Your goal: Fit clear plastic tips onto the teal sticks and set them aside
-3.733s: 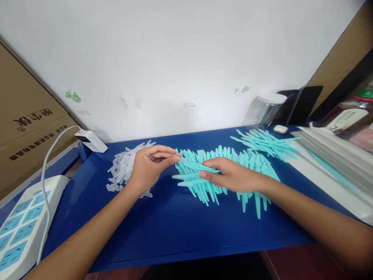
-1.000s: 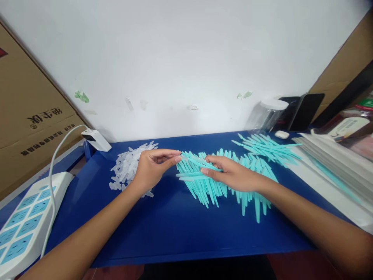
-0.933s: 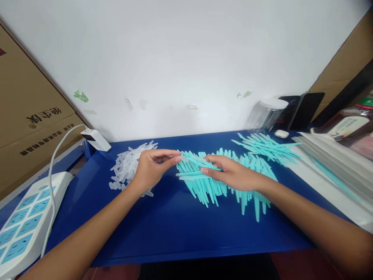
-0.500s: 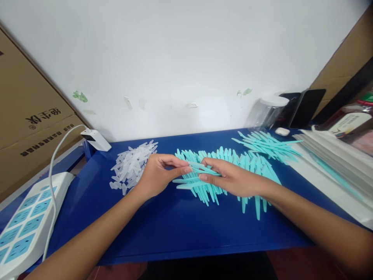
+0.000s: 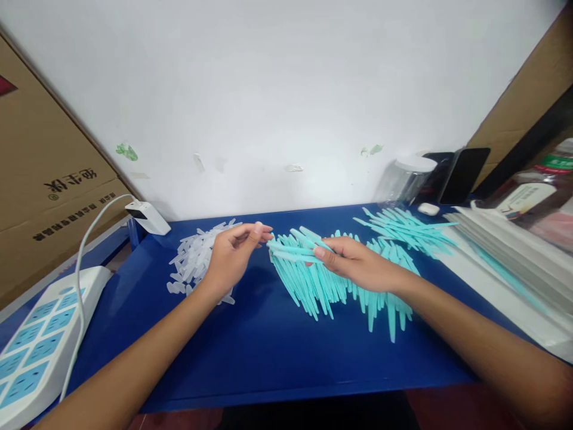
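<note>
In my right hand (image 5: 353,260) is a small fanned bunch of slim teal sticks that look like eyebrow razors (image 5: 293,249). My fingers and thumb grip them near one end, and the other ends point left. My left hand (image 5: 237,251) hovers just left of their tips, apart from them, its fingers loosely curled and nothing visible in them. Beneath the held bunch, a row of more teal razors (image 5: 313,292) lies on the blue table (image 5: 268,352). Behind my left hand is a pile of small translucent caps (image 5: 192,260), partly hidden by it.
A loose pile of teal razors (image 5: 407,230) lies at the back right, near a clear jar (image 5: 407,179) and white plastic bags (image 5: 505,263). On the left are a power strip (image 5: 40,334), a white device (image 5: 147,216) with a cable, and a cardboard box (image 5: 54,161).
My left hand has let go of the teal pieces and moved left. My right hand keeps the bunch, now more fully in view. The camera has shifted slightly.
</note>
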Available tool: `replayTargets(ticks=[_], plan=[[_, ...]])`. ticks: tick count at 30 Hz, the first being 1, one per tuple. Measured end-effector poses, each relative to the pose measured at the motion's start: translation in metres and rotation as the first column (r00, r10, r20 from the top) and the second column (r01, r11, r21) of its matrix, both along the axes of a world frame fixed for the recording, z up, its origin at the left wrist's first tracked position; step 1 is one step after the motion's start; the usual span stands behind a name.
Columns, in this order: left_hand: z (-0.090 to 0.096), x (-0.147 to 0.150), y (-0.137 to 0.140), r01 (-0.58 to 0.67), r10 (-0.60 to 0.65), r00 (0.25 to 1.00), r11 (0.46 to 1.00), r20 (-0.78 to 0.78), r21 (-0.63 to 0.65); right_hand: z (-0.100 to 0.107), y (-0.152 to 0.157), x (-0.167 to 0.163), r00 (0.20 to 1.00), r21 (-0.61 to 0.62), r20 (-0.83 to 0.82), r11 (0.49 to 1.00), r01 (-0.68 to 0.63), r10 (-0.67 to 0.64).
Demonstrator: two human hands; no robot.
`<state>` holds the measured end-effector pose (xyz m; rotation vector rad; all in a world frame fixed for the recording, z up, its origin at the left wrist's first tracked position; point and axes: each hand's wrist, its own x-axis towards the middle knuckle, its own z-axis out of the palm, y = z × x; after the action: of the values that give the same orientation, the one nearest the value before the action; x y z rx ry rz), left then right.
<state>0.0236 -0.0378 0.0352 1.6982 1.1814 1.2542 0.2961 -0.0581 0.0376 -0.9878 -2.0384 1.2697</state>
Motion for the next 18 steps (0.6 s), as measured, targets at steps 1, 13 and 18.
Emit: replayTargets(ticks=[1, 13, 18], plan=[[0.001, -0.003, 0.003, -0.046, 0.046, 0.999, 0.999, 0.001, 0.005, -0.001, 0.002, 0.002, 0.999, -0.015, -0.038, 1.000, 0.024, -0.025], [-0.003, -0.004, 0.006, -0.032, 0.033, 0.996, 0.999, -0.077, 0.011, 0.011, 0.033, 0.029, 0.806, -0.098, -0.436, 0.911, 0.400, -0.401], [-0.005, -0.004, 0.006, 0.026, -0.025, 0.995, 1.000, -0.097, 0.000, 0.002, 0.050, 0.045, 0.680, -0.061, -0.482, 0.796, 0.603, -0.552]])
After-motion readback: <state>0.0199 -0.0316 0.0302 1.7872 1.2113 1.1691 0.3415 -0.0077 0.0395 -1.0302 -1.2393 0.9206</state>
